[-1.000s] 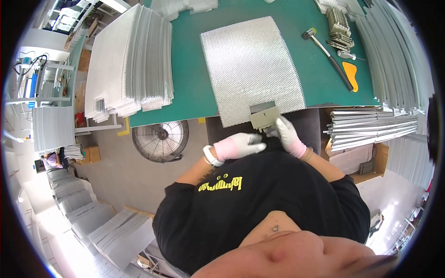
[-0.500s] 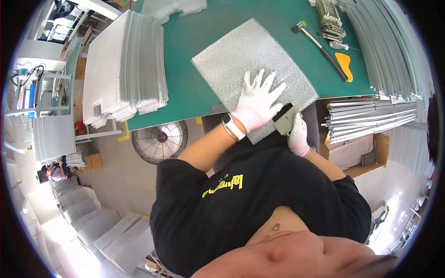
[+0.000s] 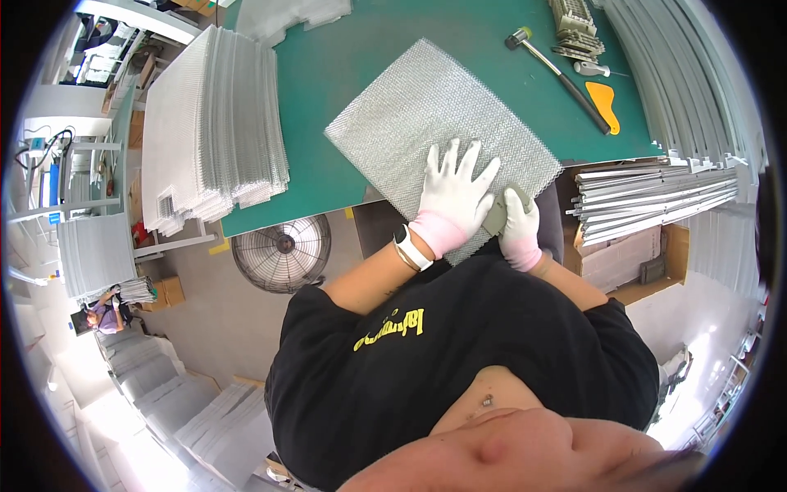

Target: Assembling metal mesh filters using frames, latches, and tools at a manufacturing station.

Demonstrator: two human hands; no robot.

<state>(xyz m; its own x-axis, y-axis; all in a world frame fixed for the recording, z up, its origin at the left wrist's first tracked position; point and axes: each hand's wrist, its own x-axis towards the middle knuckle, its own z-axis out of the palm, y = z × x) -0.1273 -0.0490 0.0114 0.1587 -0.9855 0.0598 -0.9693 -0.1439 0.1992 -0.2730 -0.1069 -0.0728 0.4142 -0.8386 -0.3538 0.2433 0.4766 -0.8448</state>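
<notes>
A silvery mesh panel [image 3: 434, 102] lies turned cornerwise on the green table, its near corner sticking out past the edge toward my body. My left hand [image 3: 455, 197], in a white glove with a pink cuff, rests flat on the panel with its fingers spread. In my gloved right hand [image 3: 520, 234] is a small olive-grey plate [image 3: 496, 216], gripped between thumb and fingers. The plate lies against the panel's near right edge, beside my left thumb. My fingers cover part of it, and its underside is hidden.
A tall stack of mesh panels [image 3: 221, 123] stands on the table's left. Toward the far right lie a mallet [image 3: 566, 82], a yellow scraper [image 3: 603, 107], a screwdriver [image 3: 592, 69] and stacked olive-grey plates [image 3: 574, 29]. Metal strips [image 3: 656, 201] sit at right; a floor fan [image 3: 283, 252] stands below.
My right hand has brought the plate from a tilted position beside the panel to lie against its edge. The plate's black strip no longer shows. My left hand stays spread on the panel.
</notes>
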